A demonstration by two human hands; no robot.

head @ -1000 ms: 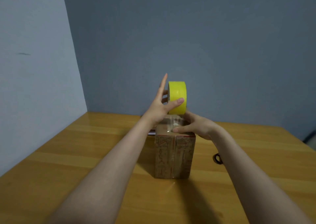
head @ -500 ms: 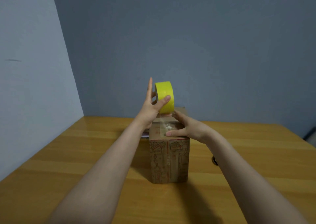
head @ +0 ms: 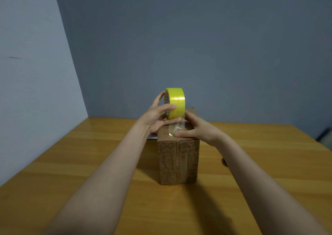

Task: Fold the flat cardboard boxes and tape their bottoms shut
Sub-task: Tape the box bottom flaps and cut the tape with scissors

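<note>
Wooden table [head: 71, 163]: box [head: 178, 161] upright (tall axis vertical); left hand [head: 156, 117] grips tape roll [head: 175, 103].

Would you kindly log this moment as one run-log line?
left hand: holds yellow tape roll | right hand: presses clear strip on printed brown cardboard box | stage: taping

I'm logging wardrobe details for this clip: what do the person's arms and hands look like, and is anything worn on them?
Both forearms are bare from the bottom of the frame up to the wrists; no sleeve shows anywhere in view. The left hand and right hand wear no gloves, and no ring, watch or bracelet is visible. The nails look short and unpainted. Anything above the forearms is out of frame.
</note>
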